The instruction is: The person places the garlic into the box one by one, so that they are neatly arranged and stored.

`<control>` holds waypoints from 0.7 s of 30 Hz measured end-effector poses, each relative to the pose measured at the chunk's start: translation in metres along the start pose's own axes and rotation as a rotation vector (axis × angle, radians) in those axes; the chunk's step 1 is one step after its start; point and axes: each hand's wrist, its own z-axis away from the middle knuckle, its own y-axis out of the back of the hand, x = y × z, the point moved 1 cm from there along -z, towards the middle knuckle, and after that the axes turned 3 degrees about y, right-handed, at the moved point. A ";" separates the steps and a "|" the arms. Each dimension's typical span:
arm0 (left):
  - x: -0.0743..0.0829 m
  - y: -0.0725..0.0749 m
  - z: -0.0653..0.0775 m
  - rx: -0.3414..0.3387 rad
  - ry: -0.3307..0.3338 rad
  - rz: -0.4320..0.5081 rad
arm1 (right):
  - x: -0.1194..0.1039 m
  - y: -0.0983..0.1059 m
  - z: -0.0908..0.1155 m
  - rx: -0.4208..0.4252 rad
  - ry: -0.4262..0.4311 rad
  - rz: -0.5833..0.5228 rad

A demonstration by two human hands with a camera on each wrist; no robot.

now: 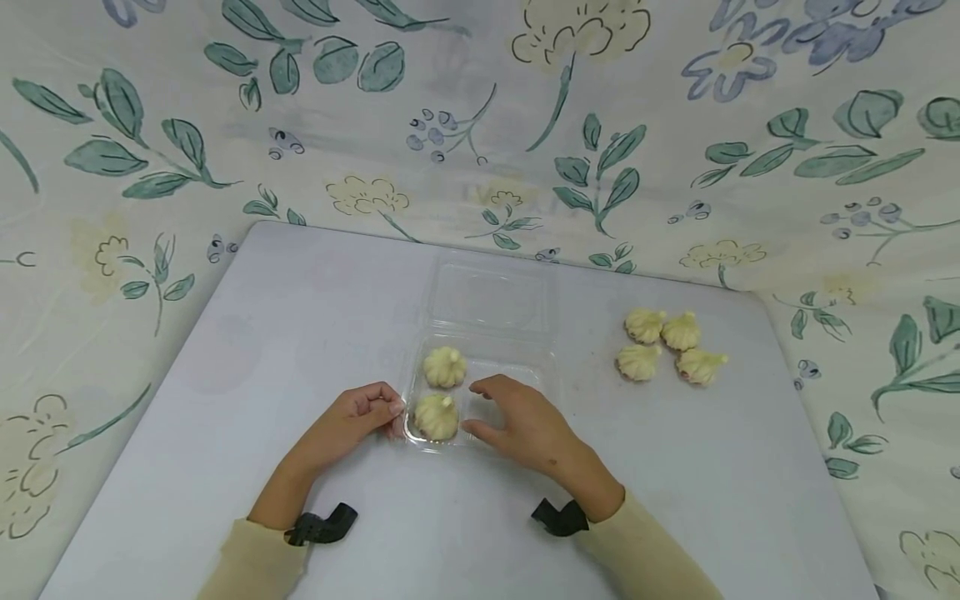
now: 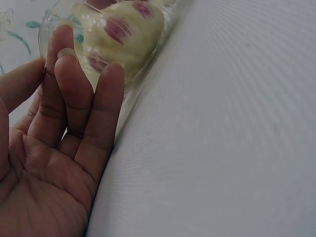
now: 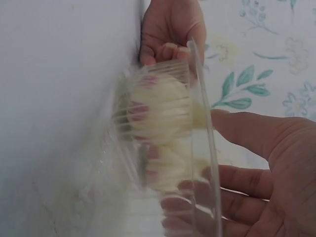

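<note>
Two garlic bulbs (image 1: 437,419) sit one behind the other along the left side of the clear container (image 1: 517,364), whose lid (image 1: 495,296) lies folded back, presumably for access. Seen from here, the left hand (image 1: 360,421) pinches the container's left rim between thumb and fingers, apparently to steady so light a part. The right hand (image 1: 531,429) is released: thumb and fingers spread beside the bulbs, gripping nothing. Four more bulbs (image 1: 637,363) lie grouped on the table (image 1: 300,300), right of the container, probably for easy reach.
</note>
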 end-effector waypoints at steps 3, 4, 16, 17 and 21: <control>-0.001 0.000 -0.001 -0.003 -0.008 -0.004 | 0.002 0.006 0.005 0.017 -0.013 0.010; 0.000 0.000 -0.001 -0.002 -0.009 -0.004 | 0.004 0.008 0.006 0.025 -0.013 0.011; 0.001 0.000 0.000 0.004 0.020 0.003 | 0.023 0.032 0.032 0.158 -0.036 0.061; 0.001 0.000 0.000 0.002 0.018 0.004 | 0.025 0.035 0.034 0.169 -0.040 0.063; 0.000 0.000 -0.001 0.003 0.024 0.007 | 0.033 0.043 0.043 0.197 -0.061 0.058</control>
